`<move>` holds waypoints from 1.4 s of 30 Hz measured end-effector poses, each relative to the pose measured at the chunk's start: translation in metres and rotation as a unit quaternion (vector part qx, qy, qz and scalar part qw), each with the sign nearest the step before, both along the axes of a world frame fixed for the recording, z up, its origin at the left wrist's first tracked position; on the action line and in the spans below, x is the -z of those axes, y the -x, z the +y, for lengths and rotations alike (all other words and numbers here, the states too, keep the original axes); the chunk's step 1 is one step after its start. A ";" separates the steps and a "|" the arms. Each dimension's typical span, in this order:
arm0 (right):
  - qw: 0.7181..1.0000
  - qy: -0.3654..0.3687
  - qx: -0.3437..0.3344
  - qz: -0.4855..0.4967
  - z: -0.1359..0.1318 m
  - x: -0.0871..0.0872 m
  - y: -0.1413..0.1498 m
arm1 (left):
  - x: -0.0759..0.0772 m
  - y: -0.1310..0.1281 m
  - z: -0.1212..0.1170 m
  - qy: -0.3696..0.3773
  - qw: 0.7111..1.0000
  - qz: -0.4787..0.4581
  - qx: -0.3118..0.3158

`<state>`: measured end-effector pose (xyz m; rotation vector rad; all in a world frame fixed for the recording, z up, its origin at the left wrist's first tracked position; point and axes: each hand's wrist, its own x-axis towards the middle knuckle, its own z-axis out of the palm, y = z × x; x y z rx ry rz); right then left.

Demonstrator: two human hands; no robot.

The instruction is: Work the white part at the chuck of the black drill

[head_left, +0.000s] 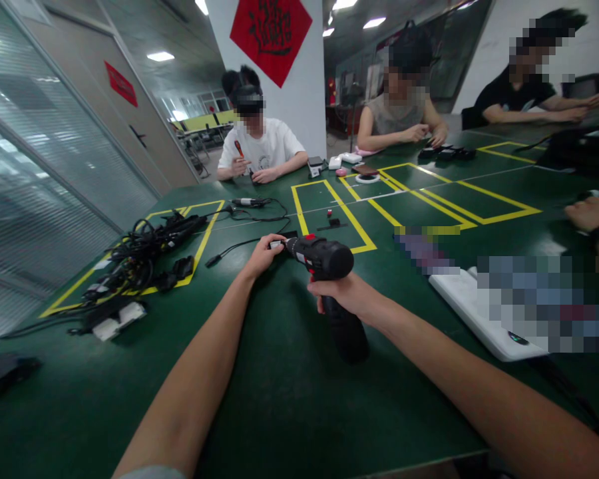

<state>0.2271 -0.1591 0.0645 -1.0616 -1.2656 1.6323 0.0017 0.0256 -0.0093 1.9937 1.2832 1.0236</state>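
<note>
My right hand (347, 294) grips a black cordless drill (329, 258) with red accents, its fingers wrapped round the handle at the trigger. The drill's nose points away and to the left. Its tip meets a small black device with a white label (276, 245), or lies right in front of it; touching or apart I cannot tell. Fingers of my left hand (262, 256) are closed on that device, pressing it to the green table (274, 386). Much of the device is hidden behind the hand and the drill. Beyond lie a small black part (334, 222) and a tiny red piece (329, 213).
Tangled black cables (144, 256) are heaped at left, beside a black and white adapter (117, 319). A loose cable (239, 247) runs close to my left hand. At right lies a white power bank-like slab (472, 316). Several people sit around the table; one holds an orange-handled screwdriver (238, 148).
</note>
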 end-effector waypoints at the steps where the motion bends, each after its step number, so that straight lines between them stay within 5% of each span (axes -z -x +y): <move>1: 1.000 0.006 0.003 0.002 0.000 -0.001 0.000 | 0.000 0.000 0.000 0.000 1.000 0.000 0.001; 31: 0.997 -0.065 0.031 -0.002 0.007 0.010 -0.001 | 0.001 0.001 0.001 -0.003 1.000 0.003 0.004; 42: 0.990 -0.115 0.029 -0.081 0.005 0.003 -0.002 | -0.002 0.001 -0.003 0.011 1.000 0.006 -0.007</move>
